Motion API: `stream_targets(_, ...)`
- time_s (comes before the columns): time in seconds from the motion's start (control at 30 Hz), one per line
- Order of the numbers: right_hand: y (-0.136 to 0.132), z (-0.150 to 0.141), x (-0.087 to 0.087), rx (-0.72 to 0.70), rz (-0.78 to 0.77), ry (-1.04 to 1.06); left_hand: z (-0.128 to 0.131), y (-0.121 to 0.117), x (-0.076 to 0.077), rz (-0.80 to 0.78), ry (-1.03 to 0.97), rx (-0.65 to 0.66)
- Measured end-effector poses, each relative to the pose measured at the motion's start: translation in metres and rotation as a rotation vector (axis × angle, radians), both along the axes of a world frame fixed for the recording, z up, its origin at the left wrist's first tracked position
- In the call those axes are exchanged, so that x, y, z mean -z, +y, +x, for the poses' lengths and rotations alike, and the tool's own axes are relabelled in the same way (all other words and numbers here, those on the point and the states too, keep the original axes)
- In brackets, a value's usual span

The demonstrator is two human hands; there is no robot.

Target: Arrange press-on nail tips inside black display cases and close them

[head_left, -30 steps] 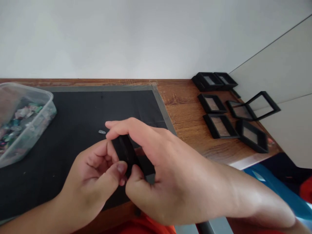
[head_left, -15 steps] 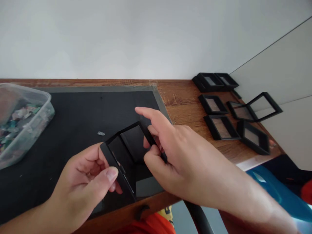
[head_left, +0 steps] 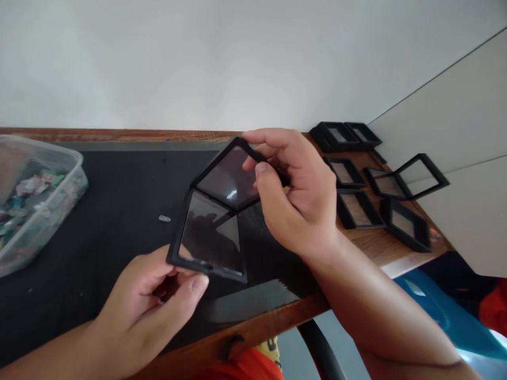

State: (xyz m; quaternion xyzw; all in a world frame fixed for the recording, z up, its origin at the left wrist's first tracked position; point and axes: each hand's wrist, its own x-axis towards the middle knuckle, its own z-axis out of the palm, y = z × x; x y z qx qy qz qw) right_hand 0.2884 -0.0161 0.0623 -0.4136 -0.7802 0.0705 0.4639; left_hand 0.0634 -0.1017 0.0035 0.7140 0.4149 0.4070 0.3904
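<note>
A hinged black display frame with clear film windows point(head_left: 212, 232) is spread apart between my hands, above a black mat point(head_left: 119, 195). My left hand point(head_left: 158, 295) pinches its lower edge between thumb and fingers. At the upper half, my right hand point(head_left: 297, 190) grips the outer edge, with its index finger reaching the top corner. Light glints off the film of the upper half. On the mat to the left of the frame lies a small clear, pale oval piece point(head_left: 164, 218).
A clear plastic tub point(head_left: 63, 195) of small coloured stone-like pieces stands at the left. Several black frames point(head_left: 360, 208) lie on the wooden tabletop point(head_left: 368, 245) at the right, one standing unfolded point(head_left: 420, 177). A blue seat-like object point(head_left: 431, 311) is below the table's right edge.
The frame has opened wider, its upper half swinging up and away. My right hand has moved up and to the right with it, and its index finger now touches the frame's corner.
</note>
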Motion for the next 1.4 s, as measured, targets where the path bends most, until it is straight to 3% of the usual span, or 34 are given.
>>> stream_targets(0.17, 0.021, 0.008, 0.012, 0.059, 0.120, -0.062, -0.002, 0.017, -0.013, 0.156, 0.078, 0.050)
stream_targets(0.33, 0.036, 0.017, 0.018, 0.050, 0.197, -0.123, -0.030, 0.031, -0.025, 0.525, 0.444, -0.069)
stream_targets(0.47, 0.042, 0.017, 0.024, -0.027, 0.092, -0.115, -0.039, 0.042, -0.018, 0.648, 0.723, -0.160)
stream_targets(0.57, 0.040, 0.013, 0.028, -0.154, 0.060, -0.148, -0.035, 0.041, -0.008, 0.692, 0.772, -0.097)
stream_targets(0.7, 0.031, 0.004, 0.030, -0.235, 0.103, -0.173, -0.031, 0.035, 0.004, 0.671, 0.751, 0.008)
stream_targets(0.83, 0.028, 0.001, 0.033, -0.173, 0.078, -0.144, -0.034, 0.033, 0.009, 0.603, 0.718, 0.017)
stream_targets(1.0, 0.049, 0.008, 0.048, -0.147, 0.099, -0.048, -0.032, 0.034, 0.014, 0.570, 0.685, 0.009)
stream_targets(1.13, 0.058, 0.010, 0.058, -0.143, -0.002, -0.016, -0.035, 0.036, 0.011, 0.568, 0.681, 0.014)
stream_targets(1.2, 0.056, 0.009, 0.060, -0.125, -0.075, 0.002, -0.040, 0.038, 0.007, 0.563, 0.719, -0.020)
stream_targets(1.33, 0.053, 0.012, 0.062, -0.092, -0.192, 0.107, -0.057, 0.042, 0.005, 0.476, 0.917, -0.223)
stream_targets(1.4, 0.056, 0.015, 0.063, -0.091, -0.189, 0.147, -0.063, 0.045, 0.009, 0.406, 0.963, -0.225)
